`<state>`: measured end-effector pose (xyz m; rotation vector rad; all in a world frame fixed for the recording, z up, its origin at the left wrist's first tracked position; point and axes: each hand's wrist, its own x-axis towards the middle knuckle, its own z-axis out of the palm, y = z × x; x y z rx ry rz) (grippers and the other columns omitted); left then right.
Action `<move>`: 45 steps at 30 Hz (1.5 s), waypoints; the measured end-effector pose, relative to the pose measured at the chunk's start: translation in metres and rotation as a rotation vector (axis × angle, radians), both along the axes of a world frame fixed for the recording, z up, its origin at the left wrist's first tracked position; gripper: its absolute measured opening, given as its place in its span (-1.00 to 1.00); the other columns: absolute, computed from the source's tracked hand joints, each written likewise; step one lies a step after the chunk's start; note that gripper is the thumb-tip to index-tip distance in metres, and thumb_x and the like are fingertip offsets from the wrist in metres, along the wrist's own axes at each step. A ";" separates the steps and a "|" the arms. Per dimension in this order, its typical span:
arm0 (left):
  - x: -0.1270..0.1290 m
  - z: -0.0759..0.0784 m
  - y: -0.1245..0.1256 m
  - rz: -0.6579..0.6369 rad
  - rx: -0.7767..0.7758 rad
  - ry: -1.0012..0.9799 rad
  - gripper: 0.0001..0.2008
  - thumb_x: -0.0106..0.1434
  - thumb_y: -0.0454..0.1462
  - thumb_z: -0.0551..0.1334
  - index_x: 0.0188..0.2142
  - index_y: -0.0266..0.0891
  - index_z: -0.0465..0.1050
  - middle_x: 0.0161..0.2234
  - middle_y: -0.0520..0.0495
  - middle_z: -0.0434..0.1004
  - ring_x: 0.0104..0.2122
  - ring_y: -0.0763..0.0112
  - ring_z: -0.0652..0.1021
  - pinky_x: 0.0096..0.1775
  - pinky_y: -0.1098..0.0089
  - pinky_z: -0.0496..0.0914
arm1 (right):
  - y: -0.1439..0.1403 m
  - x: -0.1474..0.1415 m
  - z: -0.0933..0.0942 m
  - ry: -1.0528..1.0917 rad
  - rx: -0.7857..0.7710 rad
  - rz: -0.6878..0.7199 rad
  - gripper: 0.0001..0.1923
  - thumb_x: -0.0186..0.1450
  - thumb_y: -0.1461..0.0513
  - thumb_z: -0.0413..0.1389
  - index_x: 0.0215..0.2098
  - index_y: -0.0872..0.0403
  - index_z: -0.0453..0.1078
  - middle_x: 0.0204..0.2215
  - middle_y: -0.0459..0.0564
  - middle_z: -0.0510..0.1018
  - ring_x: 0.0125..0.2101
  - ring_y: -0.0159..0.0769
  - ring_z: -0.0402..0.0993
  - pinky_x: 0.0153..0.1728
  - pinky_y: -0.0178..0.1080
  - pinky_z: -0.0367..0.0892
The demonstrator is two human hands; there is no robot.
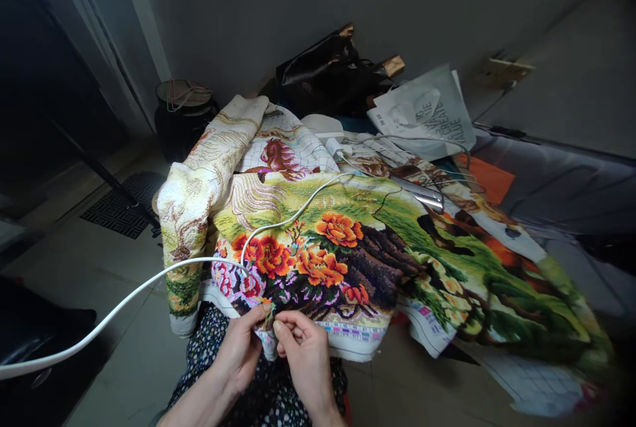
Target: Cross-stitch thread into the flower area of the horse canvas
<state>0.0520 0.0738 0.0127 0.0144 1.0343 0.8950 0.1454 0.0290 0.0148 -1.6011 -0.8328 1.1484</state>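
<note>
A large cross-stitch cloth (358,248) with orange flowers, dark trunks and green ground lies spread over my lap and a low surface. My left hand (241,344) pinches the near edge of the cloth from the left. My right hand (305,354) sits right beside it, thumb and fingers pressed together at the same spot on the hem, where a short greenish thread (269,314) shows. Whether a needle is between the fingers cannot be seen.
A white cable (149,281) runs from the lower left across the cloth. Behind lie a white printed bag (427,116), a black bag (328,69), a dark pot (181,116), metal scissors or clips (422,195) and a grey sofa (561,182). Tiled floor is on the left.
</note>
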 end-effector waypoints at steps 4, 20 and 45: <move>0.000 0.000 0.000 0.004 0.012 -0.003 -0.83 -0.16 -0.35 0.41 -0.56 -0.33 0.44 -0.62 0.06 0.42 -0.60 0.52 0.39 -0.53 0.46 0.32 | -0.002 -0.002 -0.003 -0.018 0.010 -0.018 -0.78 0.17 0.14 0.11 -0.44 0.15 0.44 -0.66 -0.12 0.35 -0.63 -0.41 0.25 -0.61 -0.39 0.22; 0.001 0.001 -0.001 0.006 -0.034 -0.043 -0.89 -0.10 -0.41 0.35 -0.55 -0.35 0.42 -0.63 0.05 0.41 -0.62 0.53 0.38 -0.57 0.46 0.32 | -0.002 0.001 -0.014 -0.131 0.127 0.025 -0.81 0.24 0.19 0.05 -0.42 0.12 0.42 -0.53 -0.07 0.41 -0.55 -0.37 0.33 -0.54 -0.38 0.31; 0.000 -0.007 -0.004 0.026 0.074 0.016 -0.79 -0.16 -0.33 0.44 -0.48 -0.35 0.51 -0.51 0.01 0.49 -0.51 0.51 0.43 -0.41 0.45 0.37 | 0.001 0.004 0.001 -0.051 0.042 0.038 -0.80 0.16 0.18 0.10 -0.45 0.16 0.47 -0.65 -0.11 0.33 -0.66 -0.44 0.19 -0.67 -0.40 0.16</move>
